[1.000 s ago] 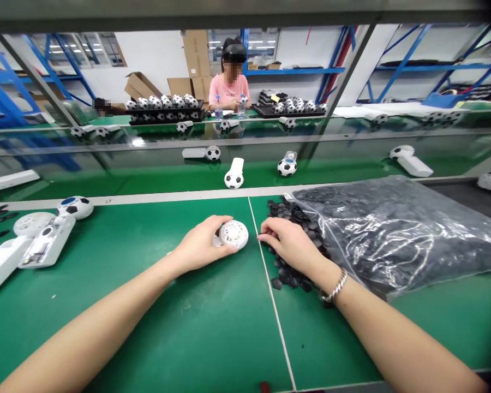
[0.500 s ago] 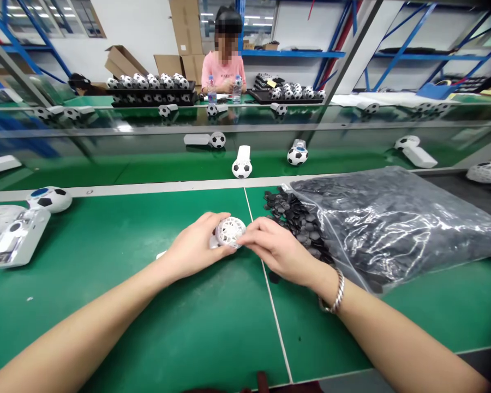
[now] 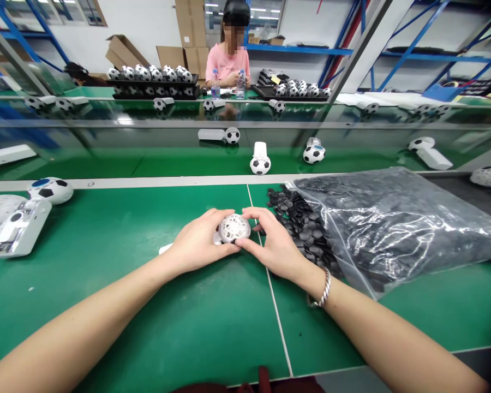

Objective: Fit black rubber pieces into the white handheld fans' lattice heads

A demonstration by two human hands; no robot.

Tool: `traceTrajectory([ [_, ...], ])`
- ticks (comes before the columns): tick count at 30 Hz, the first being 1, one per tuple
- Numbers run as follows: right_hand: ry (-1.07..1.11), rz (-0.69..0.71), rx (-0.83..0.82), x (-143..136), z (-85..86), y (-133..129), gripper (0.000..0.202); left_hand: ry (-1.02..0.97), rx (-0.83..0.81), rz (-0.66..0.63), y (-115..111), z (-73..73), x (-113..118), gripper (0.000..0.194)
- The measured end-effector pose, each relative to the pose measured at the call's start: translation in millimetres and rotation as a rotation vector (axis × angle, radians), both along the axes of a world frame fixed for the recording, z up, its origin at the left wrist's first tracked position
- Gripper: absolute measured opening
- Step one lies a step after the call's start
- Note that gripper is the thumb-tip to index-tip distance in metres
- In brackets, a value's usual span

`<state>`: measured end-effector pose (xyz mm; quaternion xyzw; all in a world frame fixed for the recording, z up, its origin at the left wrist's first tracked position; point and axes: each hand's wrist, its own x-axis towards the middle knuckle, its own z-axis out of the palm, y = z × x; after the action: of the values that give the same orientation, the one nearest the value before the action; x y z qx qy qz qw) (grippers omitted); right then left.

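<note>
Between my hands, low over the green tabletop point(image 3: 147, 327), is a round white openwork fan head point(image 3: 234, 228) with gaps in its grille. My left hand point(image 3: 204, 240) is closed around its left side, and a bit of its white handle point(image 3: 166, 248) shows behind the wrist. The thumb and fingers of my right hand point(image 3: 272, 243) curve around the right rim and touch it. A loose pile of small black pieces point(image 3: 306, 229) lies just right of my right hand, at the mouth of a clear plastic bag point(image 3: 401, 229) full of them.
Left lie a football-patterned fan head point(image 3: 51, 191) and an opened white housing point(image 3: 18, 229). Beyond the pale edge strip, several football fans, one a white-handled fan point(image 3: 260, 158), lie on a green belt point(image 3: 167, 161). A co-worker in pink point(image 3: 228, 65) sits opposite, near black trays point(image 3: 155, 90).
My right hand has gone from a fingertip pinch at the rim to a wider hold around the fan head's right side. Fans on the belt appear further right; the view has shifted slightly.
</note>
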<state>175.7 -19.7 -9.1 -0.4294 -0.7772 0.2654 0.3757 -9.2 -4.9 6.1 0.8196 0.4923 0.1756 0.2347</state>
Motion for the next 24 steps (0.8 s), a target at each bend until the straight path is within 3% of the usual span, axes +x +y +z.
traceTrajectory([
  [3,0.036,0.070,-0.137,-3,-1.5,-1,0.038,-0.009,0.008,0.009,1,-0.3,1,0.058],
  [8,0.061,0.088,-0.201,2,-0.5,7,0.037,-0.038,-0.001,0.020,2,-3.0,0,0.056],
  [11,0.041,-0.084,-0.147,20,5.1,21,0.023,-0.038,-0.044,0.029,4,-4.4,-2,0.061],
  [13,-0.037,-0.272,-0.013,35,9.6,29,0.011,-0.024,-0.055,0.031,6,-5.0,-3,0.062],
  [15,-0.156,-0.346,0.055,45,12.3,33,0.007,-0.002,-0.043,0.023,6,-5.2,-4,0.059],
  [20,-0.430,-0.273,0.005,42,7.2,32,0.009,0.071,0.023,0.011,5,-2.9,-3,0.059],
  [24,-0.608,-0.305,0.009,33,0.3,33,0.018,0.145,0.067,-0.036,5,0.5,-2,0.064],
])
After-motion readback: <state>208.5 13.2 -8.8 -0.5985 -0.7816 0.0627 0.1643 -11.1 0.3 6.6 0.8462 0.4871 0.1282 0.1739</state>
